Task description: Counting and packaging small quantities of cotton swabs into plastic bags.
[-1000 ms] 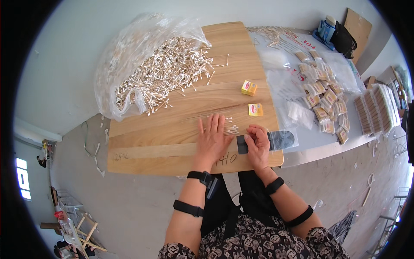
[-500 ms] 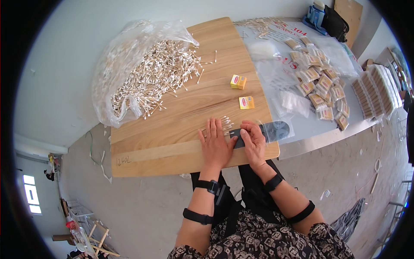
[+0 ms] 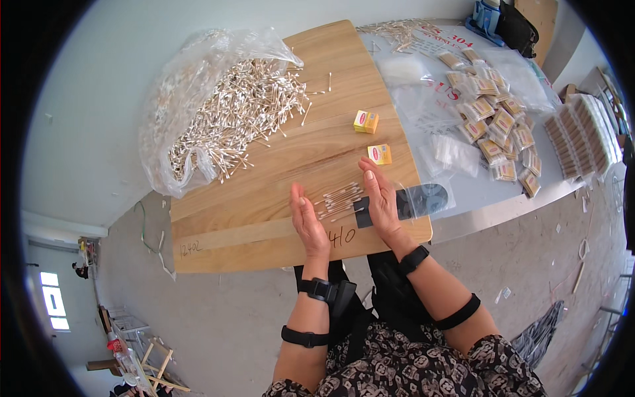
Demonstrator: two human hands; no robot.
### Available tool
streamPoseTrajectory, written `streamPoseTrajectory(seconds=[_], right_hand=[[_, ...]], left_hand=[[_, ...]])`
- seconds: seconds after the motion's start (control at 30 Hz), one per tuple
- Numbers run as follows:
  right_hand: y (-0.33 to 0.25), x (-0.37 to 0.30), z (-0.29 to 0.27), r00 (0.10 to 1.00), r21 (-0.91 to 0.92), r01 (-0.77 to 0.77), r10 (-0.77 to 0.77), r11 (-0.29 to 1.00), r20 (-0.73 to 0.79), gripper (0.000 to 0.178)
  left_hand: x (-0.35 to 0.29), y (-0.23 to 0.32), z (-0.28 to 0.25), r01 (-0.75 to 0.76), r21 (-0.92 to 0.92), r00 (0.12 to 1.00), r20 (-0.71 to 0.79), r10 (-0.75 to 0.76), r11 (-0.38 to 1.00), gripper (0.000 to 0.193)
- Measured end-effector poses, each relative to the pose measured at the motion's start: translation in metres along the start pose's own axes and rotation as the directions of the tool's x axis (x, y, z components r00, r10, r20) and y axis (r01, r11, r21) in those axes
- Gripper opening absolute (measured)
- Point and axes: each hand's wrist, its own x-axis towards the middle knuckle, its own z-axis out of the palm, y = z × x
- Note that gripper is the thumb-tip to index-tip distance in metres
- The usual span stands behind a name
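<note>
A small row of cotton swabs (image 3: 339, 200) lies side by side on the wooden board (image 3: 278, 178), close to its near edge. My left hand (image 3: 307, 221) stands on edge at the left of the swabs, palm turned inward, fingers stretched out. Facing it from the right is my right hand (image 3: 381, 202), also with straight fingers, beside the swab ends. Neither hand holds anything. Partly behind my right hand lies a flat dark strip (image 3: 405, 204), with a clear plastic bag (image 3: 436, 197) over its right part. Two small yellow stacks of cards (image 3: 365, 122) sit farther back, one nearer my right fingertips.
A large clear bag (image 3: 162, 126) spills a heap of cotton swabs (image 3: 245, 109) at the left. On the grey table to the right are packed swab packets (image 3: 497, 126), empty clear bags (image 3: 453, 155) and a stacked block of packets (image 3: 582, 139). A blue flask (image 3: 485, 18) stands behind.
My left hand has lifted off the swabs and moved left, uncovering them. My right hand has straightened its fingers and turned on edge. The hands are now farther apart.
</note>
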Motion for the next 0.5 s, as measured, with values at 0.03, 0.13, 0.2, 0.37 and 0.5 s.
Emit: streamPoseTrajectory(seconds=[0.03,0.13,0.2,0.37,0.5], right_hand=[[0.001,0.001,0.002,1.0,0.01,-0.005,0.005,1.0,-0.003,0.042],[0.001,-0.001,0.01,0.999,0.046,-0.033,0.031,0.998,0.027,0.042],[0.001,0.0,0.013,0.999,0.019,-0.02,0.02,1.0,0.029,0.043],[-0.003,-0.002,0.01,0.999,-0.005,-0.018,0.019,1.0,0.032,0.044],[-0.004,-0.008,0.005,0.998,-0.024,-0.056,0.057,0.998,0.029,0.045]], left_hand=[[0.001,-0.003,0.003,0.019,-0.048,1.0,-0.014,-0.02,0.999,0.067],[0.002,-0.008,0.016,0.043,-0.115,0.999,0.006,-0.043,0.992,0.067],[0.003,-0.009,0.026,0.05,-0.134,0.998,0.038,-0.045,0.99,0.067],[0.005,-0.014,0.029,0.022,-0.103,0.996,0.085,-0.013,0.994,0.061],[0.003,-0.012,0.02,0.017,-0.066,0.982,0.187,-0.005,0.998,0.053]])
